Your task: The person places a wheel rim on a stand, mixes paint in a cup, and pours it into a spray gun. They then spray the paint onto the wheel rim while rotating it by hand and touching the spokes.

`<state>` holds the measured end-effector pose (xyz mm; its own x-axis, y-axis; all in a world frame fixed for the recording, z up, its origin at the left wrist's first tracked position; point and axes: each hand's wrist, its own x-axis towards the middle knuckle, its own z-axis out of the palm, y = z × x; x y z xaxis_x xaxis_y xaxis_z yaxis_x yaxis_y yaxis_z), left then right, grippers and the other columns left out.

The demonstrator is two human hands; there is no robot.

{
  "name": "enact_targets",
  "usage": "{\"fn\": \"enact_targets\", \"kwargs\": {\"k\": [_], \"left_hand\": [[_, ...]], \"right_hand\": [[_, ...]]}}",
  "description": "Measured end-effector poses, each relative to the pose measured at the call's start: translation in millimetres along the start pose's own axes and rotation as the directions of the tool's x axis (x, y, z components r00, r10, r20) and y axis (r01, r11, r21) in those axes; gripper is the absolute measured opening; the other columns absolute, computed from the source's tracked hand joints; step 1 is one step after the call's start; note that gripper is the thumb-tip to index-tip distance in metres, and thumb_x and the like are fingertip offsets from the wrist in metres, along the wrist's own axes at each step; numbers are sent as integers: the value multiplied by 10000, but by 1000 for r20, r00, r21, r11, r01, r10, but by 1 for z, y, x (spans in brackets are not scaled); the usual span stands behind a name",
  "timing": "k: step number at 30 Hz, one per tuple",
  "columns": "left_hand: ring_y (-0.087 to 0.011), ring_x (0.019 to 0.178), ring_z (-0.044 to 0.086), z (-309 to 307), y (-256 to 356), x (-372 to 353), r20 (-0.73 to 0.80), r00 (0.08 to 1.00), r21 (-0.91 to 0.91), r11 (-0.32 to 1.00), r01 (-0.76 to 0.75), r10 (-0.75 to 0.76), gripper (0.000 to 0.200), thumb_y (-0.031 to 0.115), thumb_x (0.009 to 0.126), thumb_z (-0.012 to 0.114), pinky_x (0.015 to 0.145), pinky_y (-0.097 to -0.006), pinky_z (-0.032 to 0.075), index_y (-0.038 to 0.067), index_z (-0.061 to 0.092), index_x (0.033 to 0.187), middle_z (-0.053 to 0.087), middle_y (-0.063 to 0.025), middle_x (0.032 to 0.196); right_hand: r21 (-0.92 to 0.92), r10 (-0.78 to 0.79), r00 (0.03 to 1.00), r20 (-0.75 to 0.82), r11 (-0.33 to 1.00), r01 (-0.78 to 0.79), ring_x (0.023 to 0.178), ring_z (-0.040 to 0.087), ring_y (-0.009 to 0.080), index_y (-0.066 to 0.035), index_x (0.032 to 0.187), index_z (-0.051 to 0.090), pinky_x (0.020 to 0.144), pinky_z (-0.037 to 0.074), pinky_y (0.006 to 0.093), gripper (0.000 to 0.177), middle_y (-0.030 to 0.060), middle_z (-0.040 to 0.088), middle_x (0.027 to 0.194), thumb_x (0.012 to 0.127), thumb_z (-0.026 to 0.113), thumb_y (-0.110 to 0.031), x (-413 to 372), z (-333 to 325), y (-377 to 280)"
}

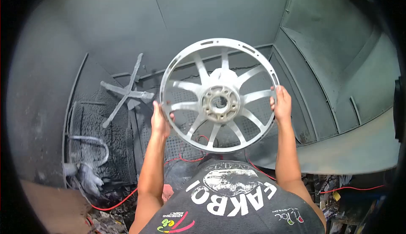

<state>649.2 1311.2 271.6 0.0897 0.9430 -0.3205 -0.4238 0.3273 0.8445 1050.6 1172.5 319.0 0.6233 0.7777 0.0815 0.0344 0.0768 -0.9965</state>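
Observation:
A silver-grey multi-spoke wheel rim [220,103] is held up in front of my chest, its hub side facing me. My left hand [160,117] is closed round the rim's left edge, thumb outside and fingertips showing behind it. On the right edge, a little higher, my right hand [281,102] grips the rim in the same way. Behind the rim, a pale piece [223,76] shows between the upper spokes; what it belongs to is hidden.
A grey cross-shaped stand [128,93] is at the left, beside dark textured material [114,128]. A curved pipe [103,147] lies lower left. Red hose [114,208] crosses the floor. Grey walls [220,14] enclose the back and right; clutter [338,200] lies lower right.

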Motion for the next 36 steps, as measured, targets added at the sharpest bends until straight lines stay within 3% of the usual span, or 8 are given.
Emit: {"fn": "enact_targets", "kwargs": {"k": [2,6,10,14,23,29,34,36], "left_hand": [[-114,634,545,24,27,57,128,992,222,974,-46,17,631,613,1009,360,592,-278,482,59,578,1217,643,-87,902],[-117,653,586,88,79,127,282,959,475,873,-107,-36,608,560,1032,354,631,-288,513,42,546,1286,683,-132,952],[-131,659,595,97,81,188,264,957,557,829,-47,-123,601,522,1045,346,627,-293,511,14,527,1309,680,-141,950],[-138,630,591,89,27,211,236,945,597,801,44,-227,600,512,1048,346,611,-299,509,-2,533,1294,680,-151,930],[-122,592,567,96,38,222,232,934,630,774,70,-273,573,484,1060,322,581,-278,501,-9,564,1224,687,-143,904],[-140,649,608,80,19,221,224,945,609,791,55,-238,501,407,1063,379,574,-262,506,-5,514,1314,671,-133,987],[-186,949,660,72,12,202,282,939,600,800,-14,-195,457,331,1078,359,611,-281,530,-12,462,1361,625,-145,1157],[-179,902,661,66,11,190,324,932,593,802,-64,-166,486,348,1084,315,614,-282,539,2,403,1414,631,-150,1161]], "right_hand": [[38,187,982,-39,982,-185,480,432,35,-75,1067,615,417,339,202,354,-20,502,636,1051,448,-387,48,15,13],[137,296,954,-41,948,-288,457,403,52,-87,1086,609,420,345,224,349,-22,492,627,1052,433,-388,111,17,7],[204,441,894,-81,885,-418,450,391,62,-92,1090,602,427,347,229,327,-26,489,633,1048,440,-374,134,42,35],[131,510,851,-122,858,-496,460,400,67,-102,1086,603,426,350,231,325,-24,495,638,1042,450,-384,131,24,75],[128,615,778,-126,788,-602,497,420,71,-97,1110,590,452,368,230,301,-13,507,665,1037,470,-363,148,31,60],[104,607,791,-77,794,-600,515,436,74,-96,1155,581,461,385,231,309,1,534,690,1039,464,-357,151,29,63],[77,556,830,-47,830,-552,512,459,83,-88,1149,579,449,406,245,357,25,581,710,1038,460,-406,156,19,80],[22,518,854,-56,856,-517,518,484,95,-84,1162,576,452,419,254,384,40,608,729,1035,460,-427,152,10,93]]}}
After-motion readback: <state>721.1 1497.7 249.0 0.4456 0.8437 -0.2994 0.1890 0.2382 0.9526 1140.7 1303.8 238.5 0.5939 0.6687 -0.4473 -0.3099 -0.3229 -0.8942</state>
